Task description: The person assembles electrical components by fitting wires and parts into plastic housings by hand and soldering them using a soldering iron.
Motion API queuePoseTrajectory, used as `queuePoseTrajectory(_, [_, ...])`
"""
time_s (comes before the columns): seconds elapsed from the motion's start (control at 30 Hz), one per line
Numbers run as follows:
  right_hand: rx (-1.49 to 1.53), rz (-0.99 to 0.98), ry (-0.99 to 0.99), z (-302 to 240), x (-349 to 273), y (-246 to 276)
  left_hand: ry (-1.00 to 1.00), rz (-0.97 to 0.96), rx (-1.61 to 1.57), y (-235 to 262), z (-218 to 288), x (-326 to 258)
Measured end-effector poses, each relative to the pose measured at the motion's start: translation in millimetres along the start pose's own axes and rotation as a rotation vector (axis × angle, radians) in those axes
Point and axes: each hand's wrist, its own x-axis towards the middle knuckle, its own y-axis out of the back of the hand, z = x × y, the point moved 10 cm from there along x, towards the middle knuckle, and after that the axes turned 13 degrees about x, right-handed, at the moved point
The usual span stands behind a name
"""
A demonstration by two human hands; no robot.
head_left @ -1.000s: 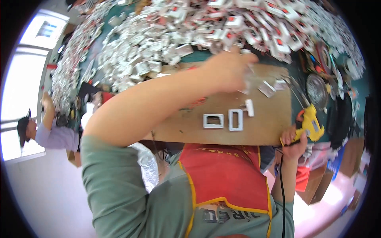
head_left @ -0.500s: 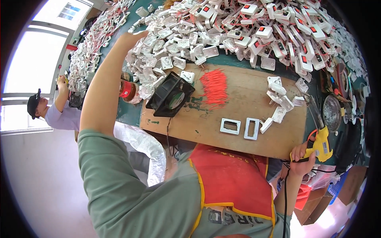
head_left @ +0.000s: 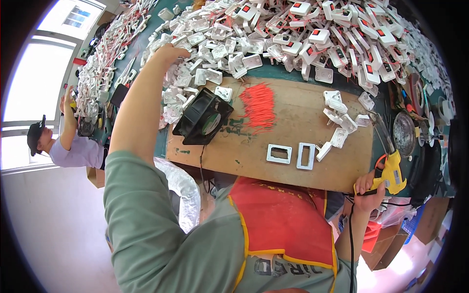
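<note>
My left hand [head_left: 169, 52] reaches over the left part of a big heap of white plastic housings [head_left: 213, 49]. Its thumb is stretched out, while the other fingers are partly hidden. At the right end of the bench, my right hand [head_left: 370, 185] is closed round the handle of a yellow soldering gun [head_left: 392, 175], its metal tip pointing away from me. Several white housings [head_left: 339, 137] lie in a loose row left of that tip. Two pale rectangular frames [head_left: 306, 156] lie flat near the board's front edge. A bundle of short red wires [head_left: 259, 106] rests mid-board.
A black fan [head_left: 204, 117] stands tilted on the brown board [head_left: 234, 156]. Behind it are piled white boxes with red switches [head_left: 370, 73]. A round metal dish [head_left: 404, 132] sits at right. Another person [head_left: 73, 141] works at far left. A black cord [head_left: 351, 244] hangs by my right arm.
My left hand has moved slightly right and nearer, lower into the housings. The view has shifted a little. My right hand keeps its hold on the soldering gun. The other person's arms have moved.
</note>
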Motion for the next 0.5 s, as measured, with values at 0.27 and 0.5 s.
queuePoseTrajectory(0.27, [-0.006, 0.015, 0.007, 0.1, -0.1, 3.7, -0.036, 0.298, 0.080, 16.3, -12.1, 10.5])
queuePoseTrajectory(0.5, [0.010, 0.015, -0.015, 1.9, -0.3, 1.6, -0.010, 0.446, -0.198, 49.4, -32.6, 4.3])
